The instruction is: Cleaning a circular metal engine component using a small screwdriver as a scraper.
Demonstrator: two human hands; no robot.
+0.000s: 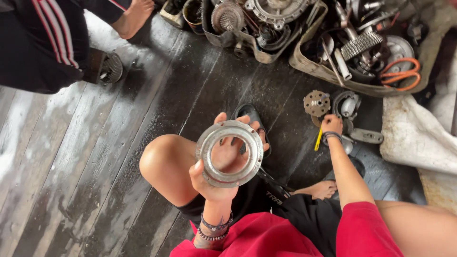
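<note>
Left hand [220,166] closed round a flat metal ring [230,153], held up above the bent knee [166,164]; right hand [332,124] reaching down among small metal parts [328,105] on the wooden floor [95,166], grip not clear; yellow tool [318,140] just beside it

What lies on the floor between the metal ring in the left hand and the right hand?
In the head view, a dark sandal and bare wet floorboards lie between the metal ring and the right hand.

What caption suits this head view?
Left hand holds up a metal ring; right hand reaches among metal parts on the wooden floor.
</note>
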